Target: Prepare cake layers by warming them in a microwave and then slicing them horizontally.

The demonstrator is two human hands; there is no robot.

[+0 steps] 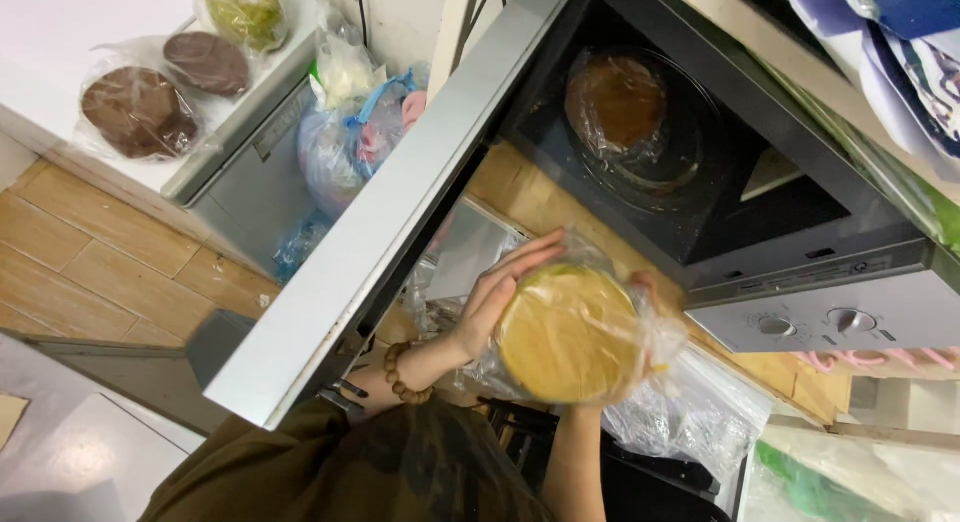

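- The round yellow cake (570, 332) sits between both hands, in front of the open microwave, held up off any surface.
- The left hand (497, 292) presses flat against the cake's left edge, fingers stretched up along the rim; its grip is closed on the wrapped cake.
- The right hand (640, 327) is mostly hidden behind the cake and wrap; fingertips show at the upper right edge and the lower rim, so its grip also closes on the cake.
- The cake is a flat, pale yellow disc with a matte top, wrapped in a loose, crinkled clear plastic bag (665, 337) that bunches out to the right.
- A beaded wooden bracelet (400, 372) circles the left wrist, above an olive sleeve.
- Beyond the hands, the microwave (760, 212) stands with its grey door (390, 212) swung wide; inside, a brown wrapped cake (615, 100) rests on the turntable.
- Far to the left, two dark brown wrapped discs (165, 87) lie on a white surface.
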